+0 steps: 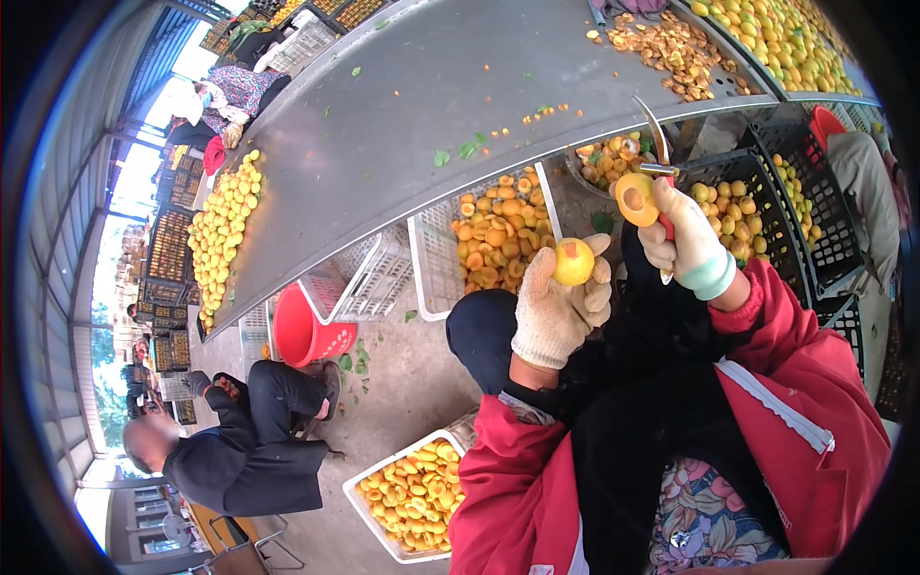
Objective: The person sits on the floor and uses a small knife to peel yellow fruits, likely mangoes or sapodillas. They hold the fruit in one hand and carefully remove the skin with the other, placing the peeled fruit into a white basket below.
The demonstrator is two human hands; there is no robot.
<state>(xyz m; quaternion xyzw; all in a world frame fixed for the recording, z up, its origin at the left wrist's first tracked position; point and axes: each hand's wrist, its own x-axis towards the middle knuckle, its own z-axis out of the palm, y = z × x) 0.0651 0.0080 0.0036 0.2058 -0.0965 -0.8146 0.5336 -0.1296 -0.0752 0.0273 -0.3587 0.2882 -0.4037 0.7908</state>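
My left hand [560, 302], in a cream knitted glove, holds a yellow apricot half [573, 261] between thumb and fingers. To its right and a little higher, my right hand [679, 233], gloved too, grips the red handle of a curved knife [655, 133] whose blade points up. The same hand pinches another apricot half [637, 199], its hollow facing the camera. Beneath and behind my left hand, a white plastic crate [440, 262] holds many halved apricots [503, 230]. A metal bowl of fruit [611, 162] stands behind the knife hand, partly hidden by it.
A metal table [402, 122] crosses the view, with apricot pits [672, 54] and whole apricots [226, 230] on it. Black crates [773, 208] stand at right. A red bucket [309, 330] and a crate of halves [417, 496] are at left, near a seated person [244, 460].
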